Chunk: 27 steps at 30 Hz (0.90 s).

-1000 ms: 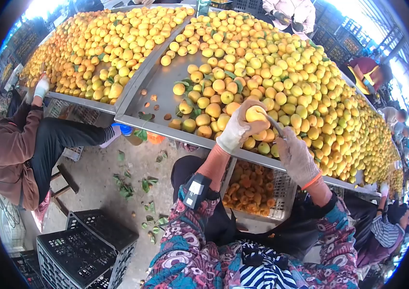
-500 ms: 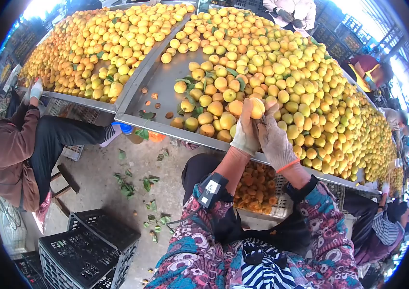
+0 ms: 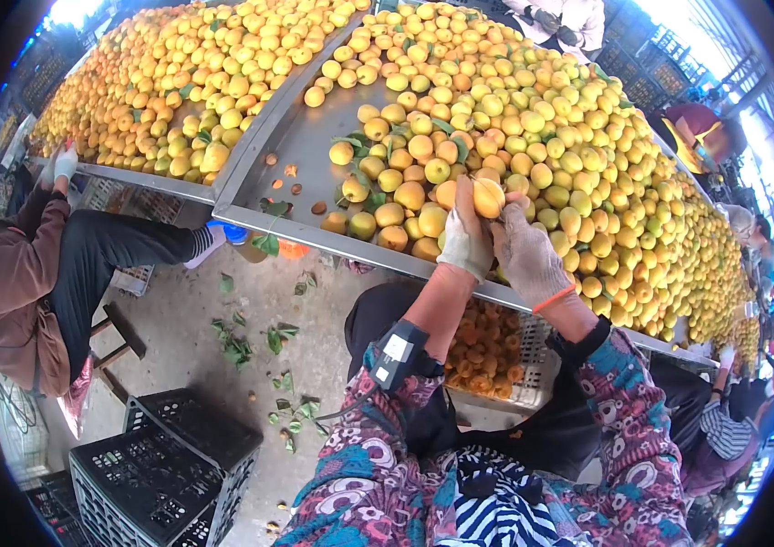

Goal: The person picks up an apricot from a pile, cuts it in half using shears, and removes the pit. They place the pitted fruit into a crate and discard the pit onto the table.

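Above the near edge of the metal sorting table, my gloved left hand (image 3: 466, 239) grips a yellow-orange apricot (image 3: 487, 198) between thumb and fingers. A thin line runs across the fruit's skin. From the other side, my gloved right hand (image 3: 526, 258) presses its fingertips against the same apricot, its fingers closed. Whether that hand also holds a small tool is hidden. Many loose apricots (image 3: 410, 194) lie heaped just beyond both hands. Under the table edge, a crate of halved, orange apricots (image 3: 485, 351) sits below my forearms.
A metal divider (image 3: 291, 96) splits the table, with another apricot heap (image 3: 177, 109) on its left. Stacked black crates (image 3: 154, 479) stand on the floor at lower left, near scattered leaves (image 3: 233, 345). A seated person (image 3: 22, 283) works at left; others are at right and across.
The view has shifted slightly. Both hands stay together on the apricot, which has turned a little so that a line on its skin shows more plainly.
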Each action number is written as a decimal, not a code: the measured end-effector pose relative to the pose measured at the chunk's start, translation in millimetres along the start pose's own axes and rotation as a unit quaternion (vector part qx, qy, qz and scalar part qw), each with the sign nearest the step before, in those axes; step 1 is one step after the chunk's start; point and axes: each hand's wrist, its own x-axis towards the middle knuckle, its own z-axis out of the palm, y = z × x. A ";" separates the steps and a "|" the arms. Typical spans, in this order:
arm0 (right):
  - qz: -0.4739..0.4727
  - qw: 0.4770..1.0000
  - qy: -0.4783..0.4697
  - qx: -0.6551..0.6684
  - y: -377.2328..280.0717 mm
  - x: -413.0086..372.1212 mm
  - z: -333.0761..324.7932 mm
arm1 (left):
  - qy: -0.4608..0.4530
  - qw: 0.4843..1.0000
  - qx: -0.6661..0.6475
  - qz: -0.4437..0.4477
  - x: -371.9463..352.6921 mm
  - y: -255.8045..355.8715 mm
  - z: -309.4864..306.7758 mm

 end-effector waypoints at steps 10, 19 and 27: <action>-0.051 0.997 -0.029 -0.053 -3.7 10.7 -21.8 | 0.103 0.970 0.218 0.008 9.5 2.2 -17.2; -0.068 0.995 -0.029 0.068 -1.4 16.0 -13.9 | 0.082 0.966 0.208 0.131 4.0 6.7 -10.1; -0.080 0.957 -0.019 0.279 -9.9 4.7 -7.2 | 0.012 0.933 0.276 0.229 -2.0 12.5 -11.9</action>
